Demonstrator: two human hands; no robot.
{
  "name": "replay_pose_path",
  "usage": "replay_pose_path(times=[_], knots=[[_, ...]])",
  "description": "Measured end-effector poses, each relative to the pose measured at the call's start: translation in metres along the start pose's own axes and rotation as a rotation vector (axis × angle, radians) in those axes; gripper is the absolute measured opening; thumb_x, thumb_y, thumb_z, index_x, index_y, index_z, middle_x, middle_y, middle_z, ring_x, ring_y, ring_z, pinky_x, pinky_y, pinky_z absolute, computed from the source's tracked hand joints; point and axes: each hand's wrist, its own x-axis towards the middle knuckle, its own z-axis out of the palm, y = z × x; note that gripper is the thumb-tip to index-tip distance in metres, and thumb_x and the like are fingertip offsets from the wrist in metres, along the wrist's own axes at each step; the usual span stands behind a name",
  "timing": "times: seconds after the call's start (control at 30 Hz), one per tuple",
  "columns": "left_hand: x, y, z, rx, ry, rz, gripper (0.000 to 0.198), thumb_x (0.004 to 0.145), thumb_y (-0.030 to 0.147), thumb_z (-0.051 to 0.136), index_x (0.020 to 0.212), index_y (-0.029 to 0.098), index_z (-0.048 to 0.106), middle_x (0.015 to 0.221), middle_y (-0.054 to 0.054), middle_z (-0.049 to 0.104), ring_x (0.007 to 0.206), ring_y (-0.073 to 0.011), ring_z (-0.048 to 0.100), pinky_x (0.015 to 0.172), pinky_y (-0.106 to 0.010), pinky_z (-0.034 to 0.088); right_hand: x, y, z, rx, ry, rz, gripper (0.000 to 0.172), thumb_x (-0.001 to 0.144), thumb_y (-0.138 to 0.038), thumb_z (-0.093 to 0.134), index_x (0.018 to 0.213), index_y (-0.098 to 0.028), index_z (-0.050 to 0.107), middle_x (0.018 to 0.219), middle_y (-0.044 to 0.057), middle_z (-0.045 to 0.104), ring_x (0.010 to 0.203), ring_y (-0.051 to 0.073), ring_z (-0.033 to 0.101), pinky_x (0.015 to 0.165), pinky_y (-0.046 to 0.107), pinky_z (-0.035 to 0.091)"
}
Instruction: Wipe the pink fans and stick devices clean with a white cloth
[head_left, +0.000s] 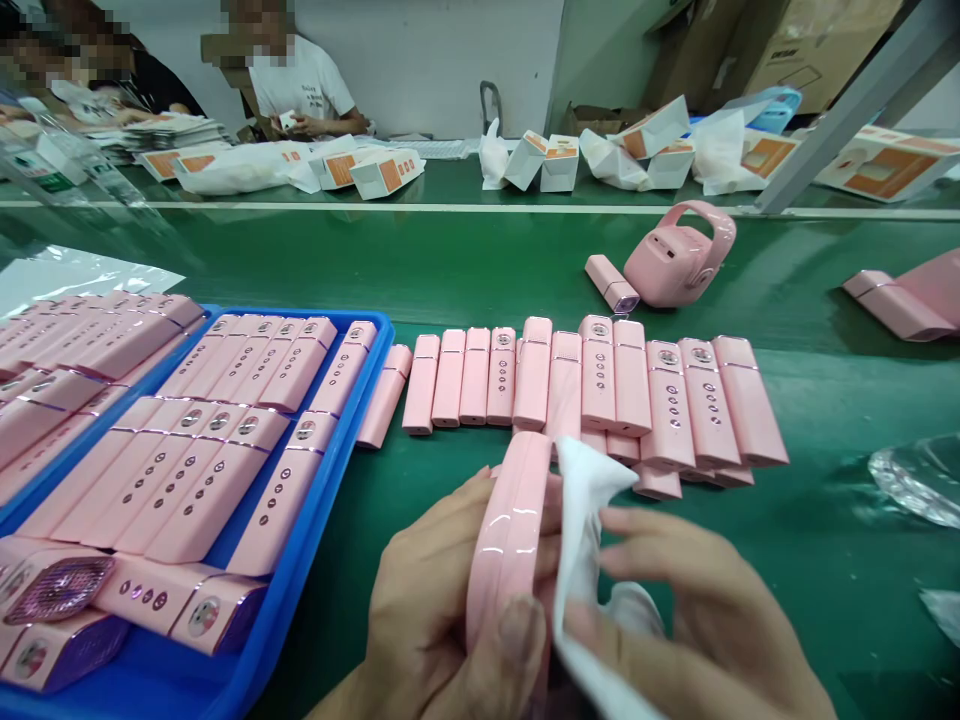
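Observation:
My left hand [439,600] is wrapped round a glossy pink bar-shaped device [508,530], held on edge near the bottom centre, thumb pressed on its lower end. My right hand [705,620] holds a white cloth [589,560] against the device's right side, fingers closed on the cloth. Just beyond my hands, a row of several identical pink devices [600,385] lies side by side on the green table [487,265], some stacked in a second layer.
A blue tray [330,470] at left holds several pink devices. A pink handled gadget [679,255] and a small pink piece [611,283] lie farther back. White-and-orange boxes [382,170] line the far side, where two people sit. Clear plastic [919,475] lies at right.

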Motion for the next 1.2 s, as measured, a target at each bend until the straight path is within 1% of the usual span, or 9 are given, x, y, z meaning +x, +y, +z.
replay_pose_path(times=[0.1, 0.2, 0.37, 0.47, 0.63, 0.73, 0.9, 1.03, 1.2], knots=[[0.0003, -0.0004, -0.0023, 0.011, -0.03, 0.087, 0.028, 0.083, 0.032, 0.049, 0.099, 0.021, 0.069, 0.097, -0.005, 0.072, 0.093, -0.0234, 0.066, 0.087, -0.035, 0.052, -0.0023, 0.0052, -0.0011, 0.013, -0.022, 0.046, 0.027, 0.077, -0.021, 0.067, 0.102, -0.031, 0.064, 0.109, 0.003, 0.065, 0.101, 0.021, 0.064, 0.07, 0.017, 0.059], [0.0007, -0.0008, -0.0017, 0.017, -0.044, 0.058, 0.03, 0.085, 0.034, 0.047, 0.098, 0.02, 0.07, 0.099, -0.006, 0.072, 0.092, -0.0239, 0.067, 0.084, -0.034, 0.054, 0.0001, 0.0045, -0.0011, 0.083, -0.069, -0.021, 0.027, 0.074, -0.024, 0.071, 0.097, -0.036, 0.067, 0.094, -0.002, 0.07, 0.089, 0.02, 0.068, 0.07, 0.021, 0.06], [0.0001, -0.0004, 0.002, -0.011, 0.021, 0.051, 0.027, 0.083, 0.033, 0.051, 0.095, 0.021, 0.071, 0.094, -0.005, 0.073, 0.091, -0.0238, 0.067, 0.087, -0.036, 0.052, 0.0043, 0.0003, -0.0012, 0.082, 0.009, 0.172, 0.025, 0.074, -0.025, 0.07, 0.098, -0.03, 0.065, 0.1, 0.004, 0.068, 0.091, 0.023, 0.068, 0.062, 0.021, 0.061], [0.0018, 0.0034, 0.0006, -0.064, -0.023, 0.001, 0.03, 0.083, 0.034, 0.05, 0.097, 0.018, 0.071, 0.098, -0.007, 0.072, 0.094, -0.0239, 0.066, 0.09, -0.036, 0.051, 0.0064, -0.0014, -0.002, 0.173, -0.053, 0.134, 0.025, 0.068, -0.026, 0.075, 0.091, -0.032, 0.068, 0.092, 0.0, 0.071, 0.084, 0.021, 0.07, 0.067, 0.021, 0.061], [0.0053, 0.0086, -0.0029, -0.072, -0.093, -0.119, 0.026, 0.081, 0.029, 0.054, 0.097, 0.017, 0.071, 0.1, -0.008, 0.071, 0.099, -0.0243, 0.064, 0.094, -0.036, 0.047, 0.0055, -0.0041, -0.0002, 0.133, 0.007, 0.346, 0.018, 0.069, -0.027, 0.074, 0.085, -0.03, 0.066, 0.1, 0.002, 0.069, 0.087, 0.023, 0.069, 0.056, 0.018, 0.06], [0.005, 0.0081, -0.0037, -0.101, -0.076, -0.094, 0.031, 0.082, 0.036, 0.051, 0.098, 0.018, 0.071, 0.101, -0.008, 0.07, 0.097, -0.0252, 0.065, 0.093, -0.038, 0.048, 0.0027, -0.0015, 0.0003, 0.158, -0.039, 0.23, 0.026, 0.062, -0.029, 0.078, 0.086, -0.032, 0.067, 0.095, 0.0, 0.071, 0.087, 0.024, 0.069, 0.065, 0.023, 0.061], [0.004, 0.008, -0.004, -0.07, -0.064, -0.062, 0.027, 0.08, 0.032, 0.054, 0.096, 0.019, 0.072, 0.098, -0.008, 0.072, 0.096, -0.0258, 0.065, 0.087, -0.037, 0.051, 0.0032, 0.0007, 0.0003, 0.052, -0.002, 0.145, 0.021, 0.077, -0.023, 0.067, 0.097, -0.026, 0.062, 0.103, 0.006, 0.067, 0.087, 0.021, 0.069, 0.056, 0.016, 0.06], [0.0058, 0.0067, -0.003, -0.136, -0.067, -0.012, 0.029, 0.082, 0.033, 0.05, 0.096, 0.019, 0.071, 0.098, -0.009, 0.071, 0.087, -0.0245, 0.067, 0.069, -0.031, 0.056, 0.0059, -0.0034, -0.0014, 0.087, -0.082, -0.111, 0.028, 0.071, -0.019, 0.072, 0.095, -0.033, 0.065, 0.086, -0.001, 0.07, 0.086, 0.021, 0.069, 0.078, 0.027, 0.06], [0.006, 0.007, -0.0029, -0.08, -0.068, -0.044, 0.026, 0.078, 0.028, 0.056, 0.096, 0.017, 0.071, 0.096, -0.007, 0.072, 0.096, -0.024, 0.065, 0.092, -0.036, 0.049, 0.0036, 0.0011, -0.0052, -0.054, -0.034, -0.081, 0.026, 0.08, -0.019, 0.064, 0.102, -0.032, 0.065, 0.103, 0.002, 0.066, 0.099, 0.019, 0.064, 0.077, 0.02, 0.058]])
